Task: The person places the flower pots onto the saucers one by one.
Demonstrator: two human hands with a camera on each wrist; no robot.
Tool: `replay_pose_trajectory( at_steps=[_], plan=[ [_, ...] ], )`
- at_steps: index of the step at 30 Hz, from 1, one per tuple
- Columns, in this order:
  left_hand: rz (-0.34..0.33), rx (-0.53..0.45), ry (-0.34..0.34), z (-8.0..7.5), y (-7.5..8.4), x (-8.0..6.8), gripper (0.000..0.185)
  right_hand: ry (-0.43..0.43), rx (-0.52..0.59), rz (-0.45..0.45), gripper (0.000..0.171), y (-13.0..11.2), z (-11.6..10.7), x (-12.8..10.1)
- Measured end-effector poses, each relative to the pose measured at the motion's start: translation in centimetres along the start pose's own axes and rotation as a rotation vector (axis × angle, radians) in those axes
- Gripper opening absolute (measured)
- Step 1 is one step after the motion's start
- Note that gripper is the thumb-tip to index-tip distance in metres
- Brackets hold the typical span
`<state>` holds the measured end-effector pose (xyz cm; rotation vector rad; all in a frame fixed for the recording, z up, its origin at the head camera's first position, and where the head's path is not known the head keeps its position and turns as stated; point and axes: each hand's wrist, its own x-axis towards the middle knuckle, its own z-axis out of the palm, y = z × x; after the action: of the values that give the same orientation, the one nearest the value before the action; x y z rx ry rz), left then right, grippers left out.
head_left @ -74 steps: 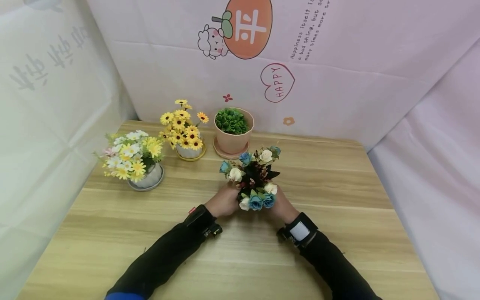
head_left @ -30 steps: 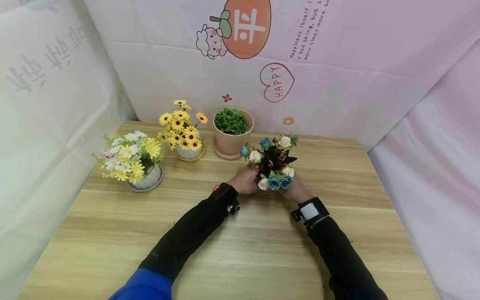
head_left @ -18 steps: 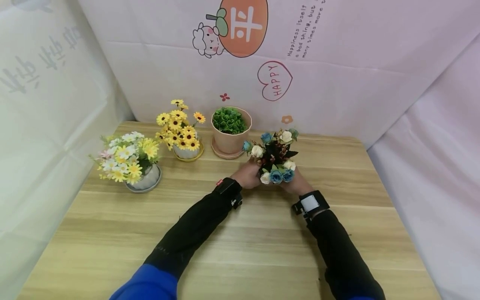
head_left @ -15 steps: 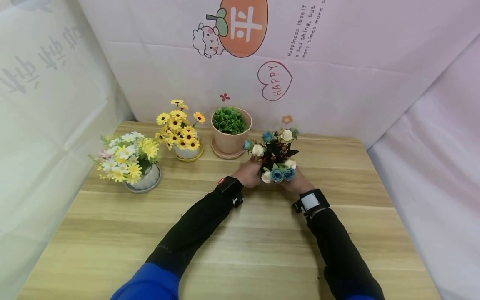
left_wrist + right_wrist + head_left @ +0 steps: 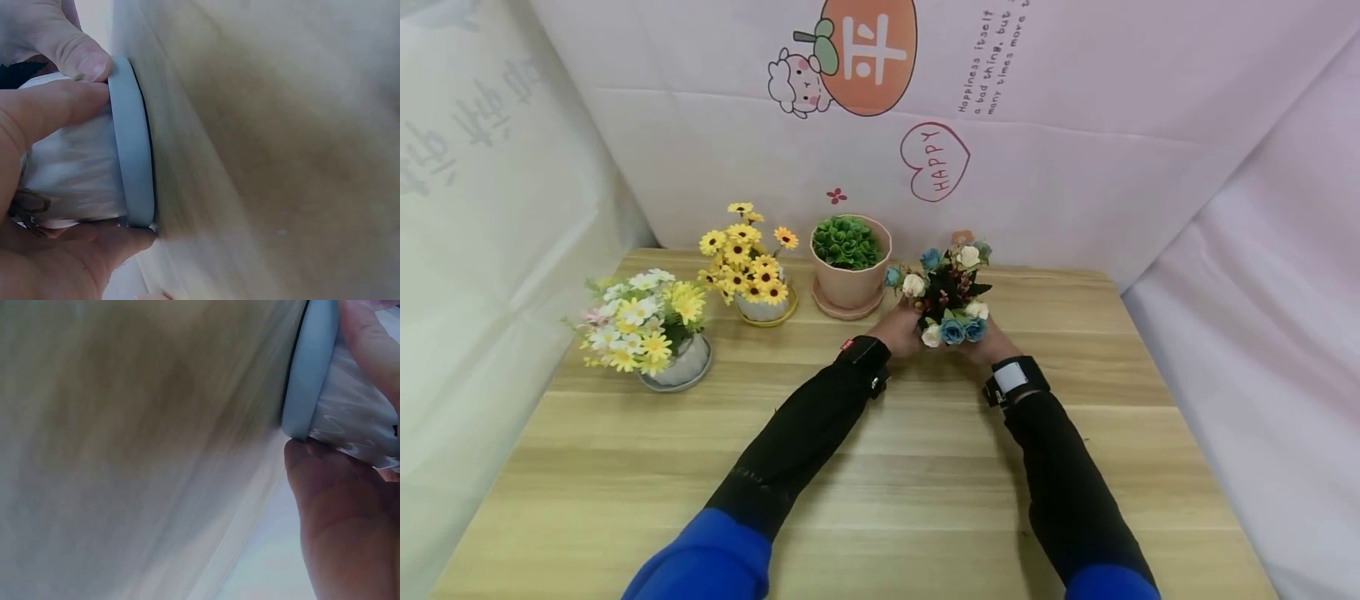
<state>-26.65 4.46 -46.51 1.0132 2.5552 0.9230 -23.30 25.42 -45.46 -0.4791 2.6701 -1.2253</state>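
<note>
A small white pot [image 5: 75, 175] with a grey saucer [image 5: 132, 144] under it is gripped between two hands. The left hand [image 5: 901, 327] is curled round one side of the pot, thumb and fingers [image 5: 59, 106] pressed to its wall, and the right hand [image 5: 992, 343] is wrapped round the other side. One bunch of blue and cream roses [image 5: 946, 290] is carried in this pot, at the far middle of the wooden table [image 5: 880, 467].

Three more pots are counted on the table. A pink pot with a green plant [image 5: 850, 258] is just left of the held one, a pot of yellow daisies [image 5: 747, 265] is next, and a pot of white and yellow flowers [image 5: 643, 321] is furthest left.

In the head view the held pot is hidden by flowers and hands. Only in the wrist views are the pot wall and saucer shown close against the blurred table top. Whether the saucer touches the wood cannot be told.
</note>
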Motion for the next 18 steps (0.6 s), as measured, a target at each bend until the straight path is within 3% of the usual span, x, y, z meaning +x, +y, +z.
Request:
replay_pose_trajectory(
  at_steps=[5,10,17,18],
  plan=[
    [-0.031,0.030,-0.001,-0.5,-0.1,0.9,0.058,0.002,0.007,0.024,0.092,0.3,-0.4,1.2],
    [-0.070,-0.013,-0.017,-1.0,0.0,1.6,0.070,0.012,-0.032,0.058,0.093,-0.1,-0.7,1.8],
    [-0.099,-0.022,-0.016,-0.8,-0.7,2.6,0.080,0.005,0.026,0.120,0.090,-1.3,-1.0,2.3],
    [-0.099,-0.026,-0.013,-0.9,-0.8,2.8,0.081,0.002,0.095,0.131,0.090,-1.4,-1.1,2.4]
  ],
)
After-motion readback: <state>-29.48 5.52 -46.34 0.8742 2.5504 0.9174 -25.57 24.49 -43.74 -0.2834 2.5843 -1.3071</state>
